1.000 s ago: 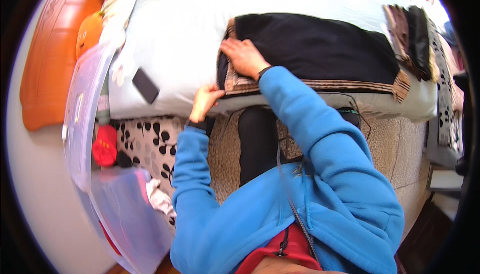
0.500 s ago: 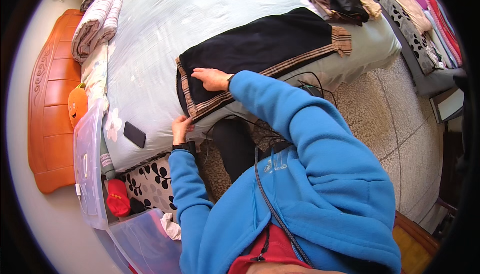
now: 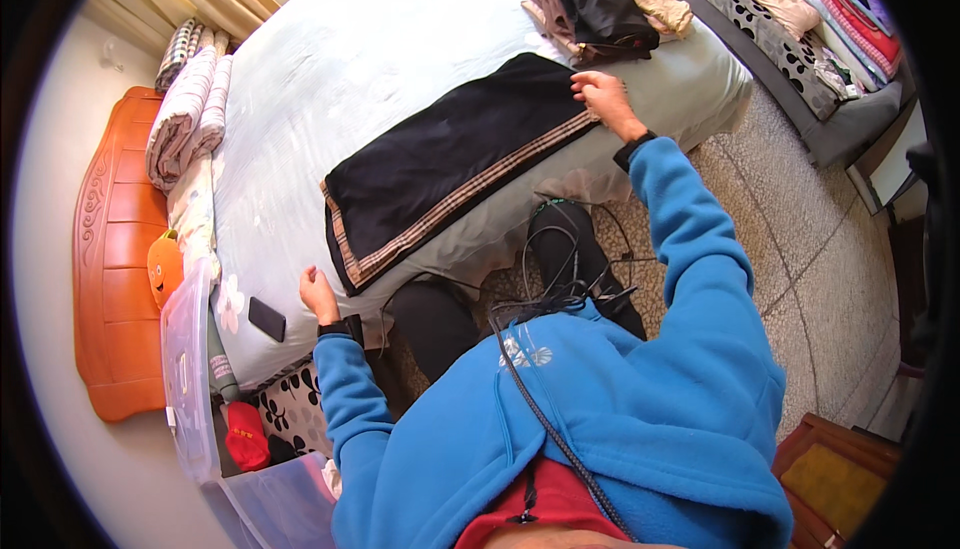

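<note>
A black folded garment with tan plaid trim (image 3: 440,164) lies in a long strip near the bed's front edge. Its plaid border runs along the near side and around the left end. At the garment's right end is my right hand (image 3: 608,106), its bent fingers closed on the cloth edge. My left hand (image 3: 320,297) is just off the near left corner, apart from the cloth, with loosely curled fingers and nothing in them. A dark phone (image 3: 267,319) lies on the bed to its left.
Dark and brown clothes (image 3: 600,14) are piled at the bed's far right. Rolled quilts (image 3: 188,129) rest by the orange headboard (image 3: 120,249). A clear plastic bin (image 3: 190,379) stands at the left, with a red cloth item (image 3: 245,436) beside it. Cables (image 3: 560,284) hang around my legs.
My right hand has gone from the garment's left part to its right end, where the plaid cuff no longer shows. My left hand has let go of the near left corner and drawn away.
</note>
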Motion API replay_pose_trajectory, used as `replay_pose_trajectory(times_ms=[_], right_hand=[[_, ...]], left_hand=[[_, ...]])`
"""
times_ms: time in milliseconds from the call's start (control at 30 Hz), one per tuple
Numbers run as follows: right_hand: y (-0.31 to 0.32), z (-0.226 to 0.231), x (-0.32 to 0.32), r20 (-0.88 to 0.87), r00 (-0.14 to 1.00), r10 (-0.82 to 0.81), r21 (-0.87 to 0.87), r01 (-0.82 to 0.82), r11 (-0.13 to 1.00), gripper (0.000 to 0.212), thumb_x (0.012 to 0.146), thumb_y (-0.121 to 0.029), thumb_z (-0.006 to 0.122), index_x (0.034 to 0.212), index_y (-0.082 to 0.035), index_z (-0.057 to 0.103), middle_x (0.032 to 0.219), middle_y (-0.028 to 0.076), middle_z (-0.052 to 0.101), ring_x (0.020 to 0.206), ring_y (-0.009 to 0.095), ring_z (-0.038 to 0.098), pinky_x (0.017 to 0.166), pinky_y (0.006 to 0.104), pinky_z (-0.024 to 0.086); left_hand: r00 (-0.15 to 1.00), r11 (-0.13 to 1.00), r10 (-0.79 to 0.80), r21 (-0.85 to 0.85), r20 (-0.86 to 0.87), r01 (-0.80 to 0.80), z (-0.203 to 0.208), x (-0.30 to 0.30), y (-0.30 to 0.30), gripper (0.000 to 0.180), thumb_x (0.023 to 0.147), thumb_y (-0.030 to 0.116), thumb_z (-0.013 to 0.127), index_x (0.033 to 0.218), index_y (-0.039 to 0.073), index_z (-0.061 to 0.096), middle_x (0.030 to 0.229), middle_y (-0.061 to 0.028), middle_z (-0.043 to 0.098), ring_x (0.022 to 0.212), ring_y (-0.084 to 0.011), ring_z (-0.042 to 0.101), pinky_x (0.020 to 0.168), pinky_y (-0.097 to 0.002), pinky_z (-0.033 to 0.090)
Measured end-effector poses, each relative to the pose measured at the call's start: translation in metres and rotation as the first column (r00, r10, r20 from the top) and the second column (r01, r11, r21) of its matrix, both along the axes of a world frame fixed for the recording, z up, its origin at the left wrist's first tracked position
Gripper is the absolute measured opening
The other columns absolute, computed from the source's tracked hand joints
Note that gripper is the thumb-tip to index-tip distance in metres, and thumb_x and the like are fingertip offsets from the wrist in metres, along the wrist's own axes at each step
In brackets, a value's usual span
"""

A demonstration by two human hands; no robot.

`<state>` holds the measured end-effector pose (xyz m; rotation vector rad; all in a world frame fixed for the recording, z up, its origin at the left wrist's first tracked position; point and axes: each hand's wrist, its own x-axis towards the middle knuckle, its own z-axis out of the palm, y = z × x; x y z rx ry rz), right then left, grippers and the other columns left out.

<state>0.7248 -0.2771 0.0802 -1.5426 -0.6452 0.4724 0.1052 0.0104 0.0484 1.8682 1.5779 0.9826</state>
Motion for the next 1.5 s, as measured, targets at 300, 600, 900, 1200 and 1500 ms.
replay_pose_trajectory(times_ms=[300, 600, 900, 1200, 1500], right_hand=[[-0.024, -0.032, 0.044, 0.684, 0.725, -0.085, -0.333, 0.414, 0.847, 0.060, 0.081, -0.029, 0.067, 0.134, -0.004, 0.055, 0.132, 0.019, 0.060, 0.120, 0.040, 0.057, 0.103, 0.0484, 0.046], [-0.034, -0.043, 0.084, 0.377, 0.925, 0.035, -0.371, 0.116, 0.921, 0.069, 0.081, -0.032, 0.077, 0.137, 0.001, 0.054, 0.122, 0.018, 0.068, 0.112, 0.033, 0.066, 0.098, 0.0390, 0.052], [-0.047, -0.019, 0.050, -0.354, 0.904, 0.240, 0.029, -0.246, 0.969, 0.035, 0.091, -0.014, 0.070, 0.122, 0.002, 0.064, 0.107, 0.009, 0.071, 0.092, 0.017, 0.069, 0.081, 0.0326, 0.057], [-0.002, 0.058, -0.027, -0.255, 0.907, 0.334, 0.225, -0.280, 0.933, 0.032, 0.091, -0.011, 0.069, 0.121, 0.000, 0.065, 0.108, 0.006, 0.071, 0.092, 0.016, 0.069, 0.082, 0.0300, 0.056], [0.093, 0.031, -0.156, 0.118, 0.797, 0.592, -0.112, -0.582, 0.805, 0.021, 0.083, -0.015, 0.074, 0.098, -0.002, 0.067, 0.087, 0.005, 0.069, 0.083, 0.012, 0.066, 0.074, 0.0292, 0.054]], left_hand=[[0.647, 0.572, -0.584, -0.317, 0.490, 0.757, 0.060, 0.290, -0.093, 0.037, 0.096, 0.014, 0.065, 0.131, 0.002, 0.060, 0.117, -0.0121, 0.069, 0.093, -0.0166, 0.067, 0.075, -0.0283, 0.056], [0.542, 0.284, -0.138, -0.491, 0.829, 0.823, 0.016, 0.424, -0.133, 0.086, 0.095, 0.017, 0.070, 0.159, 0.011, 0.013, 0.149, -0.0191, 0.040, 0.129, -0.0335, 0.051, 0.096, -0.0527, 0.055], [0.539, 0.316, -0.114, -0.484, 0.834, 0.816, -0.005, 0.424, -0.130, 0.087, 0.096, 0.014, 0.068, 0.161, 0.015, 0.010, 0.147, -0.0183, 0.042, 0.130, -0.0349, 0.052, 0.091, -0.0539, 0.057], [0.451, 0.259, -0.018, -0.432, 0.892, 0.864, 0.005, 0.414, -0.131, 0.087, 0.098, 0.047, 0.064, 0.160, 0.013, 0.013, 0.156, -0.0202, 0.034, 0.137, -0.0382, 0.046, 0.101, -0.0578, 0.049], [0.294, 0.133, 0.014, -0.293, 0.956, 0.947, 0.046, 0.329, -0.057, 0.049, 0.096, 0.056, 0.062, 0.116, 0.012, 0.062, 0.098, -0.0048, 0.071, 0.088, -0.0173, 0.068, 0.076, -0.0360, 0.055]])
